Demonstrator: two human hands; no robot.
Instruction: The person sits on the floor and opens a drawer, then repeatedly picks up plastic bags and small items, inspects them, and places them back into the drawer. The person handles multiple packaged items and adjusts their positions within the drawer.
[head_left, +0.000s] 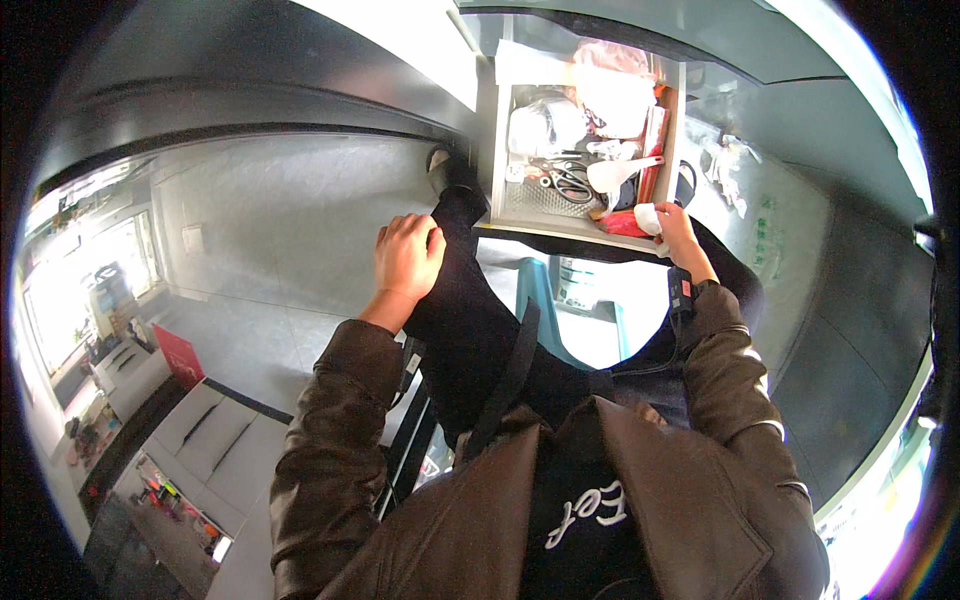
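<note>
A pulled-out drawer [488, 185] stands between my knees, full of small household things. My right hand [678, 238] is at its near right corner, fingers closed on a crumpled white tissue or cloth [648, 218] against the drawer's front edge. Right beside it, inside, lies a red packet [622, 223]. Black-handled scissors [571, 184] and a white scoop-like utensil [615, 174] lie further in. My left hand [408, 255] rests by my left knee, away from the drawer. Its fingers are curled, and nothing shows in them.
A clear plastic bundle [546, 125] and a long red box [654, 142] fill the drawer's back and right side. Below the drawer stands a light-blue plastic stool [540, 300]. White drawer units [205, 430] are at the lower left, and a dark cabinet [280, 80] runs along the upper left.
</note>
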